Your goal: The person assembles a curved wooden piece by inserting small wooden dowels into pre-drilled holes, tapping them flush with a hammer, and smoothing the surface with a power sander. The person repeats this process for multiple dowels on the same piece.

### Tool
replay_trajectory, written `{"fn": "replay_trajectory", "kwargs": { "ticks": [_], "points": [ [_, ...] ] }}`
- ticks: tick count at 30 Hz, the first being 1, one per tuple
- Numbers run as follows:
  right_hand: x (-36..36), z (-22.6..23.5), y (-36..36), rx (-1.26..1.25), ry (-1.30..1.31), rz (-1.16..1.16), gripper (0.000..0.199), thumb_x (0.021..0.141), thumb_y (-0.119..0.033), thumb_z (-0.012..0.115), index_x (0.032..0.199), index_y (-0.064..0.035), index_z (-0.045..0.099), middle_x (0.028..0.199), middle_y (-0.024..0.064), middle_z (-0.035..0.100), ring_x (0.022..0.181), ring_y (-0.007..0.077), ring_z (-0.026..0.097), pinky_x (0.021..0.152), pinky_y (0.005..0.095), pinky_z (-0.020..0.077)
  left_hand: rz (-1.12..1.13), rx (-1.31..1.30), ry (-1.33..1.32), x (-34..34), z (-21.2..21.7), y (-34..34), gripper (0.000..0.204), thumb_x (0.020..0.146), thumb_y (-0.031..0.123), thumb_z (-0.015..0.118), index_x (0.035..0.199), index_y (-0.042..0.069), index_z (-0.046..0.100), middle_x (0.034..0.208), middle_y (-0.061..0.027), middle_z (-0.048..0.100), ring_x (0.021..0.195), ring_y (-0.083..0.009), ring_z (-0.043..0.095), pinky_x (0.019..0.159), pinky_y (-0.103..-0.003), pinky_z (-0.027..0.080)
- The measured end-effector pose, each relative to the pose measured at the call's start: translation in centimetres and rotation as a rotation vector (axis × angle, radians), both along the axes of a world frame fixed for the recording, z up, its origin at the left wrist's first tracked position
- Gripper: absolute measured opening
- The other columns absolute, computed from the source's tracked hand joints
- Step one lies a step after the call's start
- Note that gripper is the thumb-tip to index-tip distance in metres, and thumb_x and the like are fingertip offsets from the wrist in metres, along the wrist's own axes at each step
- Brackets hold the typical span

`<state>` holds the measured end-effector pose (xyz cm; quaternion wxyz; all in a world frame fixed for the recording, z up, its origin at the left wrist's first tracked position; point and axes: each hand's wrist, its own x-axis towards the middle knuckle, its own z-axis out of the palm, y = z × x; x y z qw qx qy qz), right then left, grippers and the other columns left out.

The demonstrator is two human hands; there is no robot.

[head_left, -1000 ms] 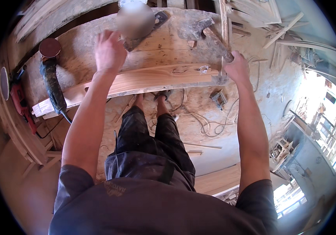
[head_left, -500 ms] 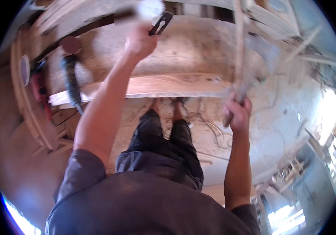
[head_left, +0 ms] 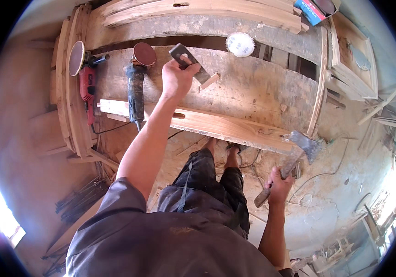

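My left hand (head_left: 176, 82) grips a dark, flat plane iron (head_left: 201, 74) with a keyhole slot, held over the workbench (head_left: 253, 85). Its lower end is beside a small wooden block (head_left: 210, 81); I cannot tell whether they touch. In my right hand (head_left: 279, 185), closed round the wooden handle, is a hatchet (head_left: 306, 145), its worn metal head pointing up and away, near the right end of a board (head_left: 225, 123). That pale board, with a slot cut in it, lies along the bench's near edge.
Left on the bench is a dark angle grinder (head_left: 136, 90) with a brown sanding disc; a red grinder (head_left: 87, 85) hangs beyond it. A round saw blade (head_left: 240, 45) lies near the bench's gap. Long planks (head_left: 207, 9) lie at the back. Cables (head_left: 322, 174) trail on the floor.
My view has turned, so the bench shows more fully. The hatchet has swung down from upright to a slant. The plane iron has come beside the wooden block.
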<state>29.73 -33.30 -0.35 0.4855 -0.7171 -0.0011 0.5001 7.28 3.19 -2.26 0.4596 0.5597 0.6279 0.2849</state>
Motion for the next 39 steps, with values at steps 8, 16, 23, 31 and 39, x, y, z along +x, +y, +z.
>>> {"fn": "replay_trajectory", "kwargs": {
  "ticks": [8,16,23,31,39],
  "points": [
    [-4.1,0.9,3.1,-0.064,0.079,0.128,0.020,0.097,-0.017,0.070,0.087,-0.0042,0.058,0.062,0.0015,0.054,0.049,0.0116,0.049,0.046,0.0284,0.0393,-0.070,0.133,-0.047,2.6,-1.4,-2.2,0.011,0.084,0.010,0.079,0.084,0.003,0.071,0.079,0.0003,0.069,0.074,-0.0065,0.058,0.068,-0.027,0.047],
    [-5.0,0.1,4.1,0.036,-0.258,0.408,0.023,0.095,-0.023,0.074,0.088,-0.0033,0.066,0.064,0.0027,0.059,0.056,0.0118,0.053,0.053,0.0309,0.0421,-0.237,0.531,0.177,2.1,-3.2,-2.8,0.010,0.081,0.000,0.078,0.082,0.002,0.069,0.084,-0.0070,0.067,0.069,-0.0184,0.065,0.065,-0.029,0.050],
    [-5.3,1.7,6.5,0.005,-0.437,0.606,0.030,0.090,-0.031,0.075,0.095,-0.0016,0.070,0.066,0.0177,0.062,0.061,0.0299,0.064,0.060,0.0405,0.0494,-0.248,0.538,0.150,2.5,-2.7,-3.7,0.006,0.086,0.001,0.073,0.088,0.005,0.071,0.087,-0.0111,0.070,0.073,-0.0277,0.070,0.066,-0.034,0.055],
    [-5.8,0.6,3.0,-0.018,-0.155,0.438,0.017,0.091,-0.017,0.073,0.085,-0.0035,0.064,0.061,0.0026,0.057,0.049,0.0108,0.051,0.045,0.0307,0.0397,-0.378,0.639,0.273,2.2,-1.9,-4.7,0.017,0.076,-0.005,0.065,0.087,0.008,0.064,0.097,-0.0098,0.069,0.089,-0.0334,0.069,0.076,-0.040,0.057],
    [-2.7,2.6,2.2,-0.212,-0.162,0.517,0.022,0.089,-0.017,0.072,0.077,-0.0039,0.059,0.057,0.0028,0.055,0.043,0.0125,0.052,0.041,0.0299,0.0390,-0.243,0.061,0.643,1.9,-0.1,0.1,0.019,0.083,0.009,0.068,0.103,0.006,0.067,0.109,-0.0150,0.069,0.099,-0.0351,0.070,0.088,-0.045,0.057]
  ]
}}
